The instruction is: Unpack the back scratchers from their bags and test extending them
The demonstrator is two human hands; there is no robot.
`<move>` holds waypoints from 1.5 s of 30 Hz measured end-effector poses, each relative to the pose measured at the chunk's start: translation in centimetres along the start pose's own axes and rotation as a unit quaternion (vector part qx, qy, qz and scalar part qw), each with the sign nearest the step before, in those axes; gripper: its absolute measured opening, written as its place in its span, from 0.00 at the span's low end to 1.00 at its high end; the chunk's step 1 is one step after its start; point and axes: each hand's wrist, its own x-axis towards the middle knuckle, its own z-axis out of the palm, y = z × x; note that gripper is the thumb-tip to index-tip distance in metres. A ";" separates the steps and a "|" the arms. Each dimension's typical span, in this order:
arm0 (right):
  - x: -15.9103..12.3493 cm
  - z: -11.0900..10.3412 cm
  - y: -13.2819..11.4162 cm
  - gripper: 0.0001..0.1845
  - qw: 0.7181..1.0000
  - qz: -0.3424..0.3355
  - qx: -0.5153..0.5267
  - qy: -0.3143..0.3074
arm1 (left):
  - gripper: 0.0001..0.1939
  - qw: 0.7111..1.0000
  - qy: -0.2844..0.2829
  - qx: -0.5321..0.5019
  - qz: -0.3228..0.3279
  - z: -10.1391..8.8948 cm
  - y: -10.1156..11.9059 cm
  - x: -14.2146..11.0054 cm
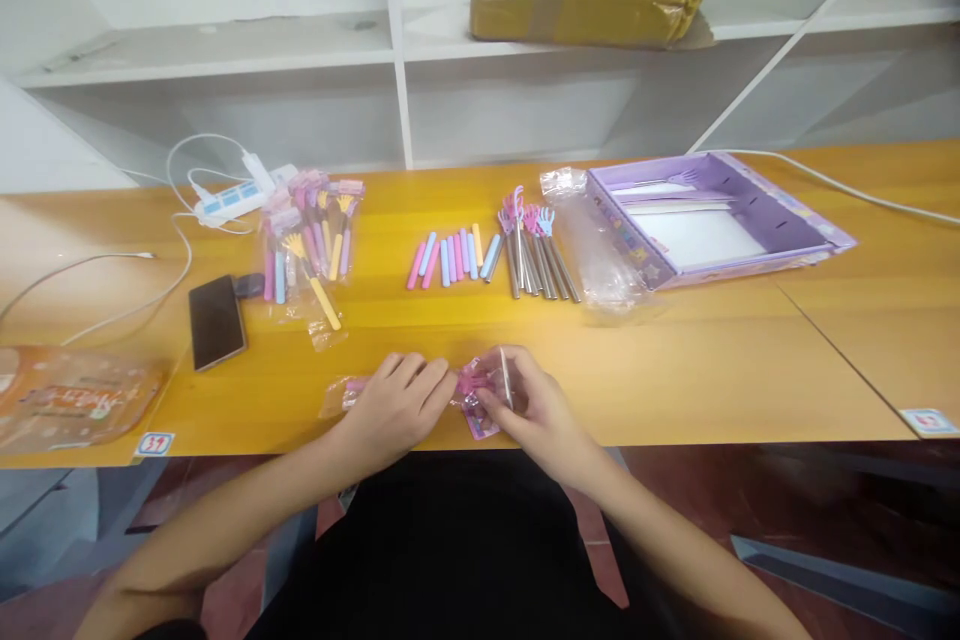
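Near the table's front edge, a pink back scratcher (472,381) with a hand-shaped head lies inside a clear plastic bag (334,398). My left hand (401,402) is closed over the middle of the bagged scratcher, hiding most of its handle. Fingers of my right hand (536,410) pinch the clear plastic at the head end, where a printed pink card (480,423) shows. Beyond my hands lie loose coloured handles (457,255) in pink, blue, purple and yellow. Beside them are metal rods with claw heads (536,250). Several bagged back scratchers (311,235) are piled at the left.
A purple box (667,275) stands open at the back right, with clear plastic bags (607,260) against it. To the left are a phone (216,322), a power strip (240,198) with cables and an orange packet (75,395). A taped carton (585,0) sits on the shelf.
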 end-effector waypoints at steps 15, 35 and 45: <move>1.2 -1.8 2.0 0.16 0.977 -0.105 -0.065 0.172 | 0.31 0.990 0.065 -0.062 -0.105 1.9 -0.1 -2.0; 1.8 -0.3 2.1 0.34 0.879 -0.295 -0.347 0.142 | 0.18 0.989 0.124 -0.012 -0.078 3.0 -0.2 -1.5; 1.1 -2.9 0.9 0.13 0.956 -0.158 -0.220 0.113 | 0.15 0.981 0.176 -0.020 -0.076 2.9 -0.2 -1.6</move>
